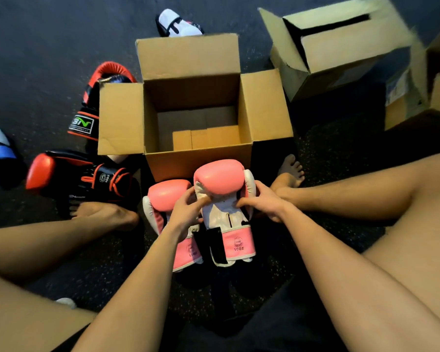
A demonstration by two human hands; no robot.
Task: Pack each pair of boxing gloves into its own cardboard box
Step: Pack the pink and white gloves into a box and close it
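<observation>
Probably a gym or training room: dark speckled rubber floor (328, 148), scattered red-and-black boxing gloves (69, 176), open brown cardboard boxes (188, 59)

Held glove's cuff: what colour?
Pink cuff with black lettering, white trim; head view.

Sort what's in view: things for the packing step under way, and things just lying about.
In use: both pink gloves, left hand, right hand, open box.

Lying about: red-and-black gloves, white glove, two other boxes.

L hand (186, 212), R hand (263, 203): grips closed (arms outstretched).
</observation>
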